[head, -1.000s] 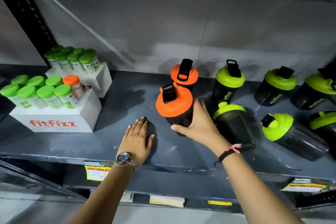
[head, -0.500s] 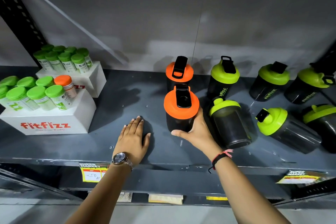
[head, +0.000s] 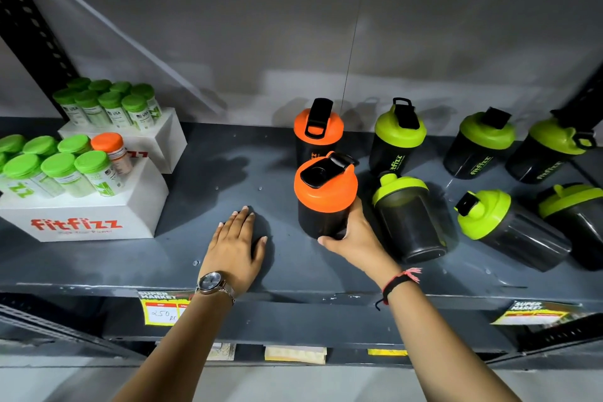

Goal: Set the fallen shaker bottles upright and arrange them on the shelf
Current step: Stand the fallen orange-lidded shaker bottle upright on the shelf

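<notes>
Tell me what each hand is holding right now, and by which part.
The right hand grips the front orange-lidded shaker bottle low on its dark body, near the base. The left hand holds nothing; it lies flat on the shelf.

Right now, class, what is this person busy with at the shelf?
A person is tidying shaker bottles on a grey shelf. The right hand grips the front orange-lidded shaker, upright ahead of a second orange-lidded one. The left hand rests flat on the shelf. Three green-lidded shakers at front right, the nearest beside the held one, look tipped over.
</notes>
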Demonstrator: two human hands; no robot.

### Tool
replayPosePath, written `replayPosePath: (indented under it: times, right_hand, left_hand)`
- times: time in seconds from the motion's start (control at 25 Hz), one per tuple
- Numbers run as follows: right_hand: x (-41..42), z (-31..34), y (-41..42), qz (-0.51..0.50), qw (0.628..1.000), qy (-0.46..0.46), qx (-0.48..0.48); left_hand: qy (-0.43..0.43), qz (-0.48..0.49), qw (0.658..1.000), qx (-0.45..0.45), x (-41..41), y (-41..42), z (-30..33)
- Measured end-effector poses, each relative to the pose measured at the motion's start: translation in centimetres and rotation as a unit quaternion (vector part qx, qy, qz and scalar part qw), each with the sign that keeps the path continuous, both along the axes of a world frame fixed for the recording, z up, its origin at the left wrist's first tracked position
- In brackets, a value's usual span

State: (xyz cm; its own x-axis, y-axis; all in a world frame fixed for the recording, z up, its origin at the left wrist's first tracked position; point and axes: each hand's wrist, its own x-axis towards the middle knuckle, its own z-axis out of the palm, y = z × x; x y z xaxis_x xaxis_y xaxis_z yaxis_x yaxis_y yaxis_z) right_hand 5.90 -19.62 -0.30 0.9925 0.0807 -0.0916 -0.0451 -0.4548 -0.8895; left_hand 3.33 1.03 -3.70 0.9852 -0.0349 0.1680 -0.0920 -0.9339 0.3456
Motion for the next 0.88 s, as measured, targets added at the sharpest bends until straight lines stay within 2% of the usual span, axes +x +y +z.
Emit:
replayPosePath:
  times: [0.16,0.36,0.52,0.68,0.88]
  right_hand:
    - [-0.3,-0.5,1.1,-0.056,0.998,-0.027,-0.008]
    - [0.4,-0.5,-0.2,0.041,0.998,0.013,0.047]
    - [-0.2,-0.4,1.3,-0.041,0.999,-0.022,-0.019]
    - [-0.4,-0.5,0.5,0.011,1.0,-0.02,-0.003]
    - [-0.6,-0.9,1.8,-0.078,0.995,-0.052,-0.018]
  left_hand:
    - [0.0,0.0,1.0,-0.002,0.0,0.0,0.0]
    - [-0.001,0.0,1.0,-0.003,0.1,0.1,-0.2]
    - [0.001,-0.001,1.0,-0.002,0.1,0.1,-0.2]
    - [0.0,0.001,1.0,-0.006,0.0,0.1,-0.1]
    - [0.005,-0.003,1.0,-0.003,0.0,0.0,0.0]
